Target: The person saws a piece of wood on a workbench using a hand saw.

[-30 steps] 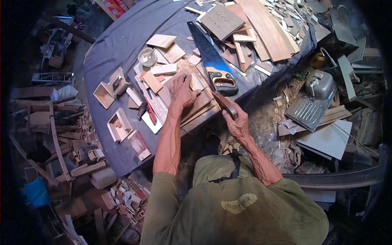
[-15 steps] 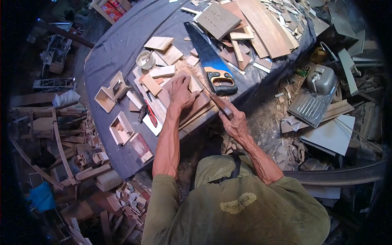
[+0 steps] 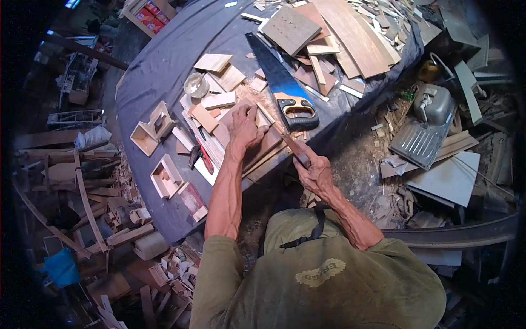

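Observation:
My left hand presses down on a flat brown board at the table's near edge, its fingers bent over the wood. In my right hand is a narrow brown wooden bar, gripped at its near end; its far end meets the right side of the workpiece. What kind of tool it may be, I cannot tell. Just beyond lies a handsaw with a black and orange handle. Left of my left hand are a red-handled tool and thin wood strips.
Two small open wooden boxes, one divided and one plain, sit on the dark-covered table at left. A round clear container stands among wood blocks. Boards and offcuts fill the far right. A metal sink lies among floor scraps.
My right hand has drawn the brown bar slightly toward me. My left hand stays pressed on the board. The whole view has shifted a little.

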A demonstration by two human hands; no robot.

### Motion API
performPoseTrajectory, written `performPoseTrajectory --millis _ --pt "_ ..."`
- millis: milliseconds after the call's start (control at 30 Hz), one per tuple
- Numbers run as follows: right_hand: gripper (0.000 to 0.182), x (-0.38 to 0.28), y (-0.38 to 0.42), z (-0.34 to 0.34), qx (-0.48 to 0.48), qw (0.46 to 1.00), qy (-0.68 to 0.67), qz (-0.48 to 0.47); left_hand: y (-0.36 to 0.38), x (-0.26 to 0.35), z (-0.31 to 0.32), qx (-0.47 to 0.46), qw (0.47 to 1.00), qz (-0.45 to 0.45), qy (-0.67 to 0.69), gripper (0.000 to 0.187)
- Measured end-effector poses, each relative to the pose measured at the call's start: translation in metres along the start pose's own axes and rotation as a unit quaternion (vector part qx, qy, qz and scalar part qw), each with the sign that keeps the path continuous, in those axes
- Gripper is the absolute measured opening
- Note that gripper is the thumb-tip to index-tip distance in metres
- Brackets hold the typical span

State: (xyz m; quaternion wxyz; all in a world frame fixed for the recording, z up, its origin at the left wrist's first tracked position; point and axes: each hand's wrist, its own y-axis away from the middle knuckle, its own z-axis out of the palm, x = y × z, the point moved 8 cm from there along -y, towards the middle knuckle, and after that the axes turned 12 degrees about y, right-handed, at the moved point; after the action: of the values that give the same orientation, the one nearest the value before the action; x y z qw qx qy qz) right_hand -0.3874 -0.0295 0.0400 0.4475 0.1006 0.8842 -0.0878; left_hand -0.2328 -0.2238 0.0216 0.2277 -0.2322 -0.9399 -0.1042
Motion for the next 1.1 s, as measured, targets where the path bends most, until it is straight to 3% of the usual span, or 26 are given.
performPoseTrajectory --millis 133,233,400,533,633,833,933,967,1100 --pt "0.055 -0.006 -0.012 0.001 -0.007 0.999 0.035 0.008 -0.003 0.0 0.003 -0.001 1.0 0.019 -0.007 0.077" --pt "0.048 0.002 -0.031 0.013 -0.03 0.997 -0.058 0.038 -0.005 0.001 0.003 -0.01 0.999 0.017 -0.027 0.079" --pt "0.056 -0.006 -0.015 -0.004 -0.062 0.993 -0.082 0.062 -0.007 0.004 0.0 -0.011 1.0 0.021 -0.005 0.077" --pt "0.061 -0.005 -0.019 0.004 0.009 1.0 -0.001 -0.007 -0.006 0.002 0.005 -0.014 0.999 0.008 -0.031 0.079" --pt "0.063 0.004 -0.043 0.032 -0.048 0.999 -0.014 0.023 -0.005 0.002 0.006 -0.015 0.999 0.006 -0.044 0.079" --pt "0.06 0.006 -0.018 0.013 -0.052 0.996 -0.038 0.054 -0.002 0.008 -0.001 -0.029 0.999 -0.006 -0.036 0.08" --pt "0.059 0.004 -0.041 0.022 -0.013 1.0 0.0 -0.005 -0.003 0.005 0.002 -0.029 0.999 -0.001 -0.034 0.08" --pt "0.056 0.0 -0.049 0.025 -0.014 1.0 0.017 0.005 -0.003 0.003 0.003 -0.024 0.999 0.003 -0.035 0.081" --pt "0.053 0.001 -0.056 0.019 -0.076 0.984 -0.125 0.102 -0.001 0.0 0.0 0.007 1.0 0.007 -0.008 0.083"
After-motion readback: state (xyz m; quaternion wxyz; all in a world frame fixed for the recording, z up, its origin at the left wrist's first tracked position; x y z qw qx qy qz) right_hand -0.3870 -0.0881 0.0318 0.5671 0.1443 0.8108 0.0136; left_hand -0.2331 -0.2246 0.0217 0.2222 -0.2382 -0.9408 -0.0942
